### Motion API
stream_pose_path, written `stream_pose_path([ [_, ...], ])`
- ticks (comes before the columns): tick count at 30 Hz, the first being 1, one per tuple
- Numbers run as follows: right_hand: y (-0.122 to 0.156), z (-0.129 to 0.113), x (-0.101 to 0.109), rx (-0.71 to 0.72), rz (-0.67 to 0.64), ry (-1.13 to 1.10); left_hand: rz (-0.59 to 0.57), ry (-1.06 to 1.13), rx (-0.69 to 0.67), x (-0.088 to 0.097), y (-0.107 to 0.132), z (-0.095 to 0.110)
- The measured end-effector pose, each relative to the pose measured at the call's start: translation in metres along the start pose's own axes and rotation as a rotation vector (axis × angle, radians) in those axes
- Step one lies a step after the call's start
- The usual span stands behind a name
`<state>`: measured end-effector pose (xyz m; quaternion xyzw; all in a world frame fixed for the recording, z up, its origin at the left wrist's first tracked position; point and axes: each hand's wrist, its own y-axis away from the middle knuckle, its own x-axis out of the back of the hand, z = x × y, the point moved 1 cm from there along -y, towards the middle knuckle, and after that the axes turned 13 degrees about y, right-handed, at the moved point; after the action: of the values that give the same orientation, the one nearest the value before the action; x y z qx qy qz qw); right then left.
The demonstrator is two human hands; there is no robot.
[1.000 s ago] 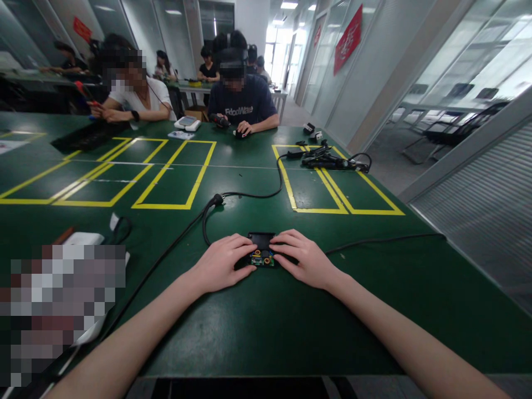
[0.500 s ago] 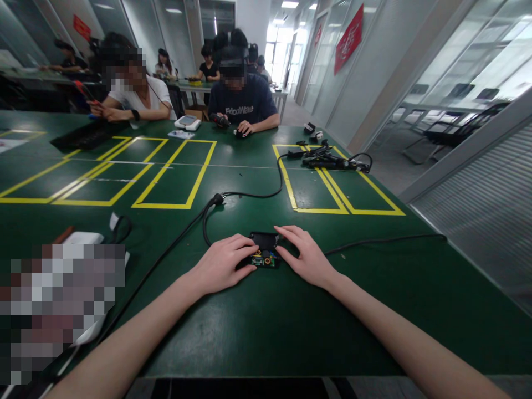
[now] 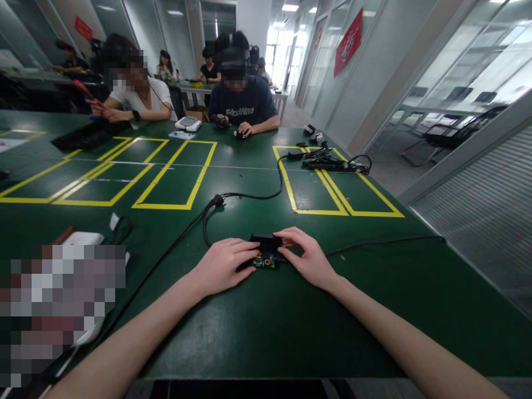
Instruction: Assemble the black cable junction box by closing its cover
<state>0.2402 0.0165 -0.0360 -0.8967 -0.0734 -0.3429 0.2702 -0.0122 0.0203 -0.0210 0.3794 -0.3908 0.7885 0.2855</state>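
An opened black power adapter sits on the green table before me, with a black cord leading off on each side. Its circuit board (image 3: 266,262), with copper-coloured coils, shows on the near side. Behind the board the black cover (image 3: 266,242) stands tilted up. My left hand (image 3: 222,264) is closed around the left end of the adapter, fingertips at the cover and thumb by the board. With thumb and fingers my right hand (image 3: 306,256) pinches the right edge of the cover. The fingers hide both ends of the adapter.
A black cord (image 3: 174,244) with a plug (image 3: 216,200) crosses the table on the left, another cord (image 3: 382,241) on the right. A pile of black adapters and cables (image 3: 332,159) lies at the far right. Two people work across the table; one holds a power screwdriver (image 3: 220,121).
My right fingers have closed on the cover's right edge. The cover has tipped up from lying back and shifted slightly right. My left hand has barely moved.
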Motion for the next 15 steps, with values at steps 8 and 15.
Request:
stream_pose_path([
  [8, 0.0029, -0.0009, -0.0024, 0.080, 0.015, 0.149, 0.055, 0.038, 0.144, 0.0050, -0.0002, 0.0039],
  [15, 0.0020, -0.0024, -0.0018, 0.095, -0.010, 0.123, 0.096, 0.235, 0.257, 0.0029, 0.0004, -0.0008],
])
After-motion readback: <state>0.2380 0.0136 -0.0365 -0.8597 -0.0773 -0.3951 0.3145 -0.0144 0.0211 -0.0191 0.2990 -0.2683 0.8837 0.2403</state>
